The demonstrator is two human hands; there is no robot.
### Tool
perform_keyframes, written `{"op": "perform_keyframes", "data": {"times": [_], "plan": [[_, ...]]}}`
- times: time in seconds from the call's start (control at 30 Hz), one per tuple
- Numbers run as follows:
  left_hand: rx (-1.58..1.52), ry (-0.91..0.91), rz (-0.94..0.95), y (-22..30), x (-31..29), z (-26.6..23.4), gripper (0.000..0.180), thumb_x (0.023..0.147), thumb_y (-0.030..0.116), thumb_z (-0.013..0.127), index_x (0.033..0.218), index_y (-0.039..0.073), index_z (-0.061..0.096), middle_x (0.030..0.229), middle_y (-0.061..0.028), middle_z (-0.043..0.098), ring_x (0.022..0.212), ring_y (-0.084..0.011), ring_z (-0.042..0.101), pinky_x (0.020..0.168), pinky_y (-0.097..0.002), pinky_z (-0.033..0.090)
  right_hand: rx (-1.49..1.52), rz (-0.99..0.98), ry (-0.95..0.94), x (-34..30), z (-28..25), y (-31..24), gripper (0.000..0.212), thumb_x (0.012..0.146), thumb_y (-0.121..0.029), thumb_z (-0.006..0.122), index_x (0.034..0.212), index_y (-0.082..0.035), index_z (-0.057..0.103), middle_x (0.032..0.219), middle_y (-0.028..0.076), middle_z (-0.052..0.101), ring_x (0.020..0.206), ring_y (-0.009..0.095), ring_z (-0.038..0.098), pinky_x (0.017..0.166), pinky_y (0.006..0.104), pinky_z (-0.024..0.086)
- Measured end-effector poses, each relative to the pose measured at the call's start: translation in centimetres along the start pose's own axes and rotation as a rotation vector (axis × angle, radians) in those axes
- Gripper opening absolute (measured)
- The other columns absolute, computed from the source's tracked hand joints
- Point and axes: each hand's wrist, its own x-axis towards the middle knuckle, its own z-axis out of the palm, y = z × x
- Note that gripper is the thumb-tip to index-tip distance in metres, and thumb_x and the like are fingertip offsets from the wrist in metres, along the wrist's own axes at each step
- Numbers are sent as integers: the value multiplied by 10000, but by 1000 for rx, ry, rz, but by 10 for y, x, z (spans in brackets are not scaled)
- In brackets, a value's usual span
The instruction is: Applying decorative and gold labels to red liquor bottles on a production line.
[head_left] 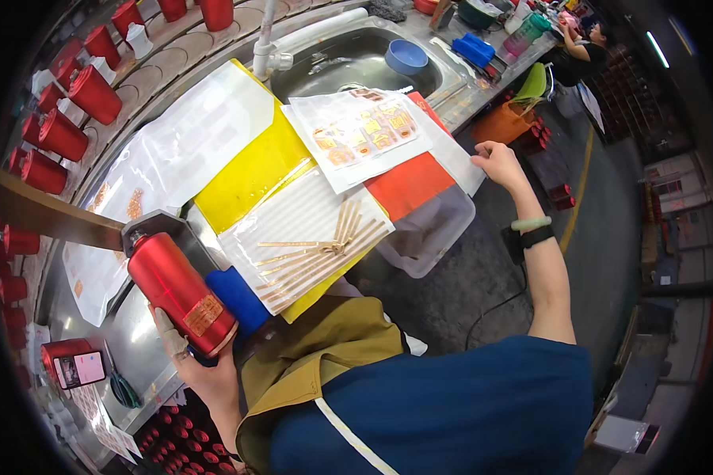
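Head view, looking down on a person in a blue top and an olive apron: the left hand (206,368) cups the base of a shiny red bottle (166,273), fingers and thumb wrapped around its lower end. One finger wears a pale covering. The bottle slants over the left side of a metal desk (146,344), its neck pointing away from the person, near the end of a wooden beam (55,210); an orange-gold decal (203,314) sits low on its side, and a blue cloth (234,293) lies just beside it. The right hand (501,165) is half curled, fingertips drawn together at the edge of a white sheet (461,162); I cannot tell whether they pinch it. Between the hands, sheets overlap: one with orange and gold designs (364,134), a red-orange one (412,186), a yellow one (245,170), and a clear one bearing gold strips (325,261). Beyond them is a sink (356,59) with a blue bowl (406,57). At far left, red vessels (95,95) line a rack, and a phone (79,370) stands near dark-handled scissors (123,390). Another person (585,51) is at upper right.
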Motion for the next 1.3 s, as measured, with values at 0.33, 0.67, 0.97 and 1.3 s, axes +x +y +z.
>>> {"op": "perform_keyframes", "data": {"times": [0.33, 0.67, 0.97, 1.3], "plan": [[2, 14, 49, -2, 3, 0, 985, 766, 31, 873, 1602, 22, 353, 1631, -201, 396, 1485, -327, 415, 1219, -415, 298, -286, -306, -30, -74, -2, -46, 205, 788, -170, 829, 918, -106, 685, 994, 66, 649, 1050, 299, 655, 832, 425, 551], [41, 14, 60, -1, 1, -3, 977, 773, 44, 870, 1602, 24, 354, 1630, -192, 404, 1483, -325, 421, 1217, -409, 302, -390, -657, 424, 4, 3, -90, 53, 866, -127, 666, 896, -133, 709, 957, 67, 635, 914, 304, 690, 780, 440, 568], [27, -1, 37, -2, 0, -3, 1013, 749, 105, 907, 1590, 2, 352, 1633, -213, 374, 1504, -361, 379, 1230, -449, 295, -34, -392, 139, 55, 31, -114, 209, 982, -201, 657, 1101, -29, 664, 998, 221, 735, 996, 428, 693, 863, 500, 533], [31, 25, 60, -2, 0, -2, 1000, 754, 34, 872, 1603, 15, 344, 1634, -209, 389, 1494, -357, 400, 1226, -426, 282, 78, -384, 47, 40, 55, -90, 210, 945, -141, 638, 982, 40, 736, 885, 241, 735, 854, 380, 730, 795, 455, 558]]}}
